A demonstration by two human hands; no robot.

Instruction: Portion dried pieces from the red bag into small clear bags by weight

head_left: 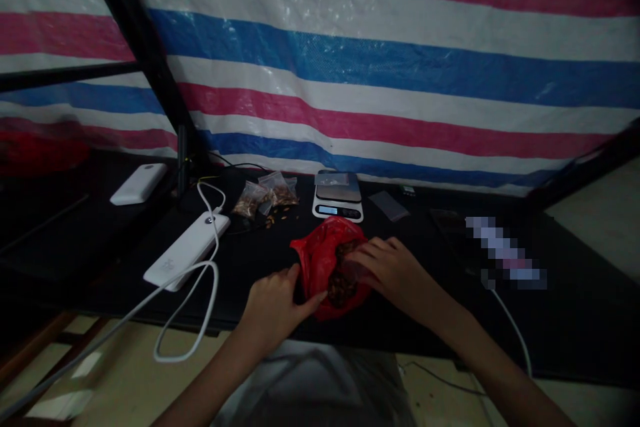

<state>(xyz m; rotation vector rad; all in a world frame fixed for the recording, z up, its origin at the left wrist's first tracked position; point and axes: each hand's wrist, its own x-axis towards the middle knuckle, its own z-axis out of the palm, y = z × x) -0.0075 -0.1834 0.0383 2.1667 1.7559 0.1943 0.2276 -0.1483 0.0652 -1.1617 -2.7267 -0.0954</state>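
Observation:
A red plastic bag [316, 260] stands with its mouth open at the table's front edge. Dark brown pieces [341, 288], too dim to name, lie inside it. My left hand [277, 303] grips the near left rim, thumb over the edge and fingers outside. Over the right side of the opening, my right hand [387, 270] reaches in with its fingers bent together above the pieces; what they hold is unclear. Just behind the bag sits a white kitchen scale [339, 195] with a lit display, and a small clear zip bag [331, 179] lies on its plate.
Filled zip bags [250, 200] and loose seeds [271, 220] lie left of the scale. A flat clear bag [389, 205] lies right of it. A white power bank [187, 250] with a looping cable [216, 293] is at left, a phone [505, 250] at right.

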